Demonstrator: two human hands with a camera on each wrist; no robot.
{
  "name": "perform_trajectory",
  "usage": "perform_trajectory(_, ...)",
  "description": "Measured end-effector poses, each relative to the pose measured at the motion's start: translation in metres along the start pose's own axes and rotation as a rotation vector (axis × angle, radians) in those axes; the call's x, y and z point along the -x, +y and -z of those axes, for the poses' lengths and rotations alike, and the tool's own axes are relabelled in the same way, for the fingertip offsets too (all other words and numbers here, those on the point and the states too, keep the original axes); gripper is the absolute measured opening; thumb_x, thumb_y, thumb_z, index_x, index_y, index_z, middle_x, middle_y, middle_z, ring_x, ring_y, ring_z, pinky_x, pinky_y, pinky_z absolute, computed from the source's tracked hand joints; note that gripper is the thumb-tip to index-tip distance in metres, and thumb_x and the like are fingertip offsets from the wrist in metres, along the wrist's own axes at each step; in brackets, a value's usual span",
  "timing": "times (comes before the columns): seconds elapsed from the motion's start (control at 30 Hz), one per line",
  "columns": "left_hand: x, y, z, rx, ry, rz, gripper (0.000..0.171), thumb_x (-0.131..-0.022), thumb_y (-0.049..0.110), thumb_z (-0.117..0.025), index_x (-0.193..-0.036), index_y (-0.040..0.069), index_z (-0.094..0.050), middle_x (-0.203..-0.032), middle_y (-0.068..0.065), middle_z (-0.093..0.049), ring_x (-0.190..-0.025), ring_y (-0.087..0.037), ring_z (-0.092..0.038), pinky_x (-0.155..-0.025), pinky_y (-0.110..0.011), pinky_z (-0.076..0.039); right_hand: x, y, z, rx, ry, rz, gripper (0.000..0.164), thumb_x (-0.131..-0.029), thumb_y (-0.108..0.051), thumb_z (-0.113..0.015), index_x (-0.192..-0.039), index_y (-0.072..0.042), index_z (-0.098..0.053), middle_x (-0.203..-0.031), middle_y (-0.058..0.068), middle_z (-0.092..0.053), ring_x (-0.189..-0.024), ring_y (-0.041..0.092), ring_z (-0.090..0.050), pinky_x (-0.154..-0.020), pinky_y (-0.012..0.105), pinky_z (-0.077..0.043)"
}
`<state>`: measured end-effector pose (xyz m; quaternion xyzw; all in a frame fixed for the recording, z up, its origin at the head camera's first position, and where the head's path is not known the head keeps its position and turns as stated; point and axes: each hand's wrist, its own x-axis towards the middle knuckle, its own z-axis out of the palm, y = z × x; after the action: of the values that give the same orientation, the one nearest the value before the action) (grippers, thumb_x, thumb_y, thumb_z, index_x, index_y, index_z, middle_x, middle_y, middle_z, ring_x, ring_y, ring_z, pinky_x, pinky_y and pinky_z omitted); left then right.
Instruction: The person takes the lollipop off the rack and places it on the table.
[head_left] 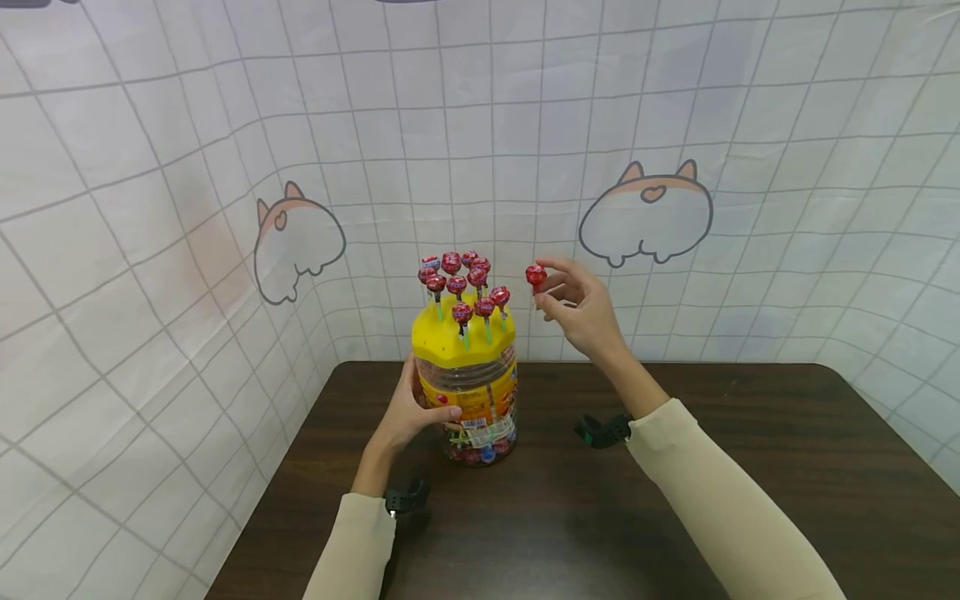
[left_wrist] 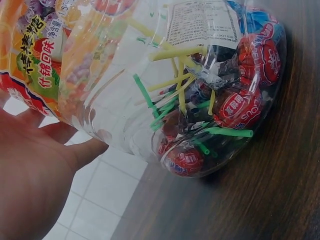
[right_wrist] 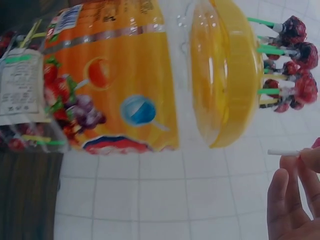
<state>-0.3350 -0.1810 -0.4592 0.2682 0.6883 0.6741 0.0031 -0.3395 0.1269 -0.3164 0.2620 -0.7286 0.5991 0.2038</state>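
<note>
A clear plastic jar with a yellow lid stands on the dark table. Several red-wrapped lollipops stick up out of the lid on green and yellow sticks. My left hand holds the jar's left side, thumb across the front label. To the right of the lid, my right hand pinches one red lollipop upright in the air. In the right wrist view its white stick points down from the fingers. More lollipops lie inside the jar's bottom.
The brown wooden table extends around the jar and off to the right. Behind it and at the left hangs a white grid-patterned cloth with cartoon animal drawings. A black band is worn at the right wrist, and another at the left.
</note>
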Motion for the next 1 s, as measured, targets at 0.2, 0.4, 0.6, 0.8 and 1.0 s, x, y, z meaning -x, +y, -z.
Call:
perform_trajectory(0.2, 0.001, 0.001, 0.001, 0.014, -0.011, -0.019, 0.101, -0.085, 0.006, -0.082, -0.159, 0.032, -0.018, -0.147, -0.008, -0.048, -0.129, -0.022, -0.059, -0.106, -0.038, -0.054, 0.012, 0.011, 0.008, -0.003, -0.005, -0.038, 0.047, -0.094, -0.001, -0.068, -0.140, -0.005, -0.058, -0.103, 0.026, -0.067, -0.074, 0.009, -0.068, -0.066, 0.022, -0.059)
perform_trajectory(0.4, 0.001, 0.001, 0.002, 0.025, -0.024, -0.035, 0.099, -0.085, 0.005, -0.081, -0.158, 0.030, -0.019, -0.145, -0.008, -0.049, -0.127, -0.022, -0.060, -0.105, -0.036, -0.055, 0.025, 0.024, 0.015, -0.037, -0.005, -0.078, 0.047, -0.094, 0.002, -0.068, -0.139, -0.004, -0.058, -0.103, 0.027, -0.065, -0.074, 0.012, -0.068, -0.064, 0.026, -0.061)
perform_trajectory(0.6, 0.001, 0.001, 0.002, 0.024, -0.026, -0.032, 0.100, -0.085, 0.006, -0.082, -0.158, 0.032, -0.018, -0.146, -0.008, -0.049, -0.129, -0.023, -0.059, -0.106, -0.037, -0.054, 0.036, 0.034, 0.019, -0.103, -0.010, -0.151, 0.048, -0.093, 0.004, -0.067, -0.139, -0.004, -0.056, -0.101, 0.018, -0.064, -0.076, 0.020, -0.069, -0.067, 0.032, -0.064)
perform_trajectory(0.8, 0.000, 0.001, 0.001, 0.030, -0.032, -0.037, 0.100, -0.085, 0.009, -0.083, -0.159, 0.031, -0.018, -0.146, -0.010, -0.049, -0.128, -0.023, -0.059, -0.106, -0.037, -0.054, 0.046, 0.044, 0.021, -0.144, -0.014, -0.191, 0.048, -0.092, 0.007, -0.065, -0.138, -0.006, -0.056, -0.101, 0.012, -0.062, -0.075, 0.016, -0.067, -0.067, 0.034, -0.064)
perform_trajectory(1.0, -0.001, -0.001, 0.000, 0.049, -0.042, -0.056, 0.098, -0.086, 0.006, -0.082, -0.158, 0.028, -0.020, -0.145, -0.009, -0.049, -0.128, -0.022, -0.060, -0.106, -0.036, -0.054, 0.053, 0.054, 0.023, -0.143, -0.021, -0.230, 0.049, -0.092, 0.009, -0.064, -0.139, -0.005, -0.055, -0.104, 0.017, -0.060, -0.074, 0.014, -0.066, -0.067, 0.037, -0.065)
